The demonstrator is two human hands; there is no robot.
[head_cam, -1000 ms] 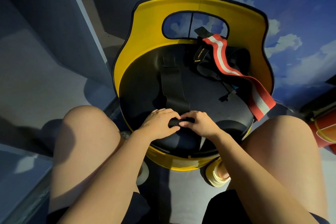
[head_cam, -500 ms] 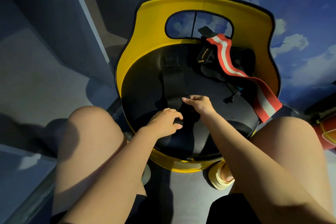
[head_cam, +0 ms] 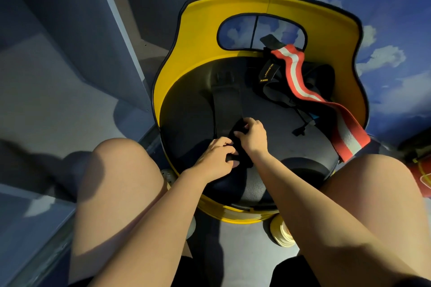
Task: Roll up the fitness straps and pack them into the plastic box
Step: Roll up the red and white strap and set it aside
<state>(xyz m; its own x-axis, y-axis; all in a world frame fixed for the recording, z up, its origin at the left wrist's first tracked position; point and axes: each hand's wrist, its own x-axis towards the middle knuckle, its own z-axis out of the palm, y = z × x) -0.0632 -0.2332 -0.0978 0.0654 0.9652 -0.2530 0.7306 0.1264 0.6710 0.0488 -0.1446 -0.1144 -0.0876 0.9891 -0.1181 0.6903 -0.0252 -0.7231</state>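
On the black loop strap with yellow lettering (head_cam: 268, 72), in the upper middle of the frame, a word that looks like "LARRASTAR" runs along the band and a shorter word stands below it, too small to read with certainty. No other writing is legible.

The yellow chair with a curved backrest and an oval cut-out (head_cam: 198, 53) fills the centre of the frame. Its round black seat cushion (head_cam: 186, 123) carries all the straps. The yellow wall closes the seat on the left, at the top and on the right; the near edge, toward the person's knees, is low. The left part of the cushion is bare.

The long flat black fitness strap (head_cam: 227, 105) lies straight down the middle of the seat, from a buckle-like end near the backrest to the hands. Its near end is wound into a dark roll (head_cam: 240, 144), and both hands are on this roll. The left hand (head_cam: 217, 156) grips the lower side of the roll with curled fingers. The right hand (head_cam: 253, 137) holds the upper side, the thumb and fingers pinching the fabric where the flat part meets the roll.

The red elastic band with a white middle stripe (head_cam: 310, 93) lies from the backrest down to the right edge of the seat and hangs over it. Under it lies a heap of thin black straps (head_cam: 291, 100), well apart from the hands.
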